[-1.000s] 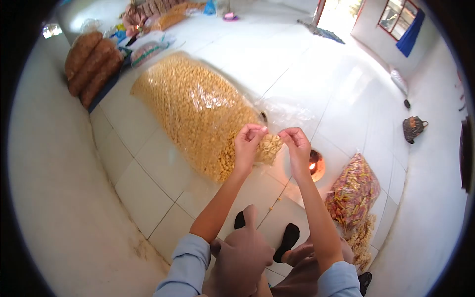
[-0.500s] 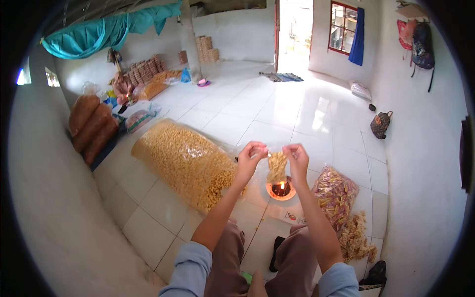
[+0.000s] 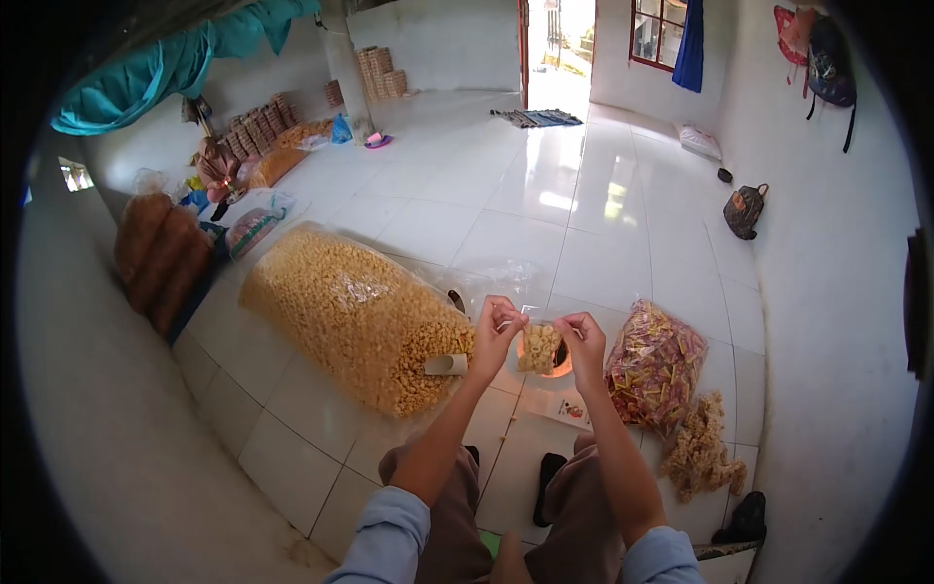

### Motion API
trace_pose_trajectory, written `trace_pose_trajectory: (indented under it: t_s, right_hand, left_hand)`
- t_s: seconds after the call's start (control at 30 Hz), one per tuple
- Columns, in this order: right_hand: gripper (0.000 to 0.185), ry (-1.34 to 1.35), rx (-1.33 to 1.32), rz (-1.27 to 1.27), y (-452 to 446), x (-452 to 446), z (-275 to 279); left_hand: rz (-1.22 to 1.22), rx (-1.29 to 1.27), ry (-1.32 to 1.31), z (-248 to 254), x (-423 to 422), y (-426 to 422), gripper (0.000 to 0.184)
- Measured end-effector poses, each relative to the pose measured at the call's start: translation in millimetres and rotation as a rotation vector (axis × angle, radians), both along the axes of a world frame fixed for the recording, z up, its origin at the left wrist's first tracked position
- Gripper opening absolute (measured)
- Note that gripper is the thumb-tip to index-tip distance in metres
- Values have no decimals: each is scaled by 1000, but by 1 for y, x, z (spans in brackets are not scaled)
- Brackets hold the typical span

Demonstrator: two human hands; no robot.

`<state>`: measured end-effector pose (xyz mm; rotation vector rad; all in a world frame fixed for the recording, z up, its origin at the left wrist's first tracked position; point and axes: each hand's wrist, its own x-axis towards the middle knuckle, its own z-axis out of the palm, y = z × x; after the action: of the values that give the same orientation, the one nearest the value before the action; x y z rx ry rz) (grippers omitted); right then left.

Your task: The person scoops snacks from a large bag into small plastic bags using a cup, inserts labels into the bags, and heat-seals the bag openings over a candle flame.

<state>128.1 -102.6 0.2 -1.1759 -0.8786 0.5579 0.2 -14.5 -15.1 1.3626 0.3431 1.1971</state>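
A small clear plastic packet of yellowish snack pieces [image 3: 537, 350] hangs between my two hands. My left hand [image 3: 499, 326] pinches its upper left corner. At the upper right corner, my right hand [image 3: 581, 343] grips with thumb and fingers. Just behind the packet is an orange-lit bowl [image 3: 563, 369] with a dark inside, partly covered by the packet; no flame shows. To my left lies a large clear sack of the same snack [image 3: 336, 297], its near end open, with a white cup-like scoop [image 3: 446, 365] at the mouth.
At right stand a bag of small colourful packets [image 3: 657, 365] and a tan, crumpled heap [image 3: 704, 448]. A printed white card or box [image 3: 559, 407] lies before the bowl. Another person [image 3: 219, 170] sits far left near brown sacks [image 3: 161, 248]. A backpack [image 3: 832, 63] hangs on the right wall.
The view has tilted downward. The packet, still held by both hands, now overlaps the bowl, and the flame seen earlier is out of sight. The white scoop has come into view beside my left forearm.
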Motion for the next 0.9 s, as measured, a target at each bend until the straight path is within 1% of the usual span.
trace_pose_trajectory:
  t_s: [0.13, 0.2, 0.27, 0.37, 0.5, 0.6, 0.67, 0.7, 0.73, 0.77, 0.8, 0.87, 0.9]
  right_hand:
    - [12, 32, 35, 38, 7, -3, 6]
    - [12, 24, 59, 39, 13, -4, 5]
    - [14, 25, 138, 86, 16, -4, 1]
    - [11, 11, 148, 88, 17, -5, -1]
    - [7, -38, 68, 78, 13, -9, 2]
    - [6, -28, 43, 74, 12, -10, -2]
    - [11, -530, 48, -149, 8, -13, 0]
    - [11, -530, 51, -149, 7, -15, -1]
    - [15, -548, 23, -155, 7, -19, -5]
    - [20, -567, -5, -162, 8, -23, -9]
    - [20, -568, -6, -163, 10, -26, -14]
    - [25, -597, -48, -6, 15, -30, -27]
    - [29, -608, -22, 8, 17, -30, -29]
  left_hand:
    - [21, 46, 2, 1, -4, 8, 17]
    - [114, 61, 81, 3, -9, 10, 13]
    - [157, 61, 134, 6, -14, 8, 11]
    - [222, 74, 218, 12, -20, 5, 10]
    - [261, 83, 300, 20, -26, 0, 9]
    - [227, 14, 250, 14, -26, -1, 8]
    - [238, -5, 209, 4, -19, -1, 10]
    - [251, -30, 173, 3, -16, -3, 11]
    - [252, -29, 172, 3, -14, -5, 11]
    - [300, -37, 266, 2, -12, -6, 14]
    - [347, -47, 361, 1, -10, -7, 17]
    - [357, -43, 313, -1, -4, -12, 21]
    - [368, -38, 267, -3, -2, -13, 24]
